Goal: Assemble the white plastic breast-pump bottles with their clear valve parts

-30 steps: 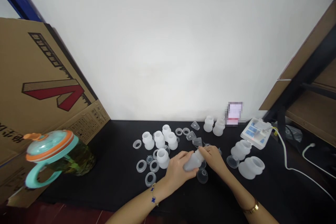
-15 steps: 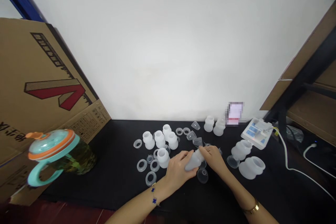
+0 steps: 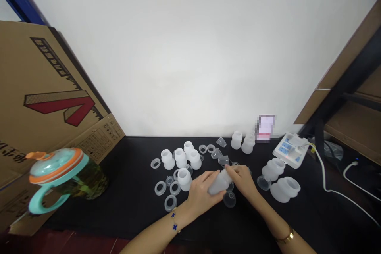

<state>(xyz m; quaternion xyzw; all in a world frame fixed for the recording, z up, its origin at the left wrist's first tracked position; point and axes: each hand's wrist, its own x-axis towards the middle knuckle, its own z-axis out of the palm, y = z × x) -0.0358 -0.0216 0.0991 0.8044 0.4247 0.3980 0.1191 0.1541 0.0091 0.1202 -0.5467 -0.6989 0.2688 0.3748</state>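
Observation:
My left hand [image 3: 202, 192] is wrapped round the body of a white baby bottle [image 3: 219, 183], which lies tilted with its neck toward the upper right. Fingers of my right hand [image 3: 241, 178] close over the bottle's neck end and hide what is there. Left of the hands stands an open white bottle [image 3: 184, 179], with several more bottles [image 3: 180, 158] behind it. Translucent collar rings [image 3: 170, 203] and a nipple [image 3: 170, 180] lie around them. Just below the held bottle is a round clear piece [image 3: 229, 199]. Clear caps [image 3: 223, 160] lie behind my right hand.
Two bottles [image 3: 236, 140] stand by the wall, and two lie on the right beside a white power strip [image 3: 291, 151] with a cable. On the left are a teal-lidded jug [image 3: 71, 174] and a cardboard box [image 3: 59, 83]. A pixelated upright rectangle [image 3: 266, 128] leans at the back.
Both hands keep their hold on the bottle, which has shifted very slightly. The whole view has moved a little; the other pieces lie as before.

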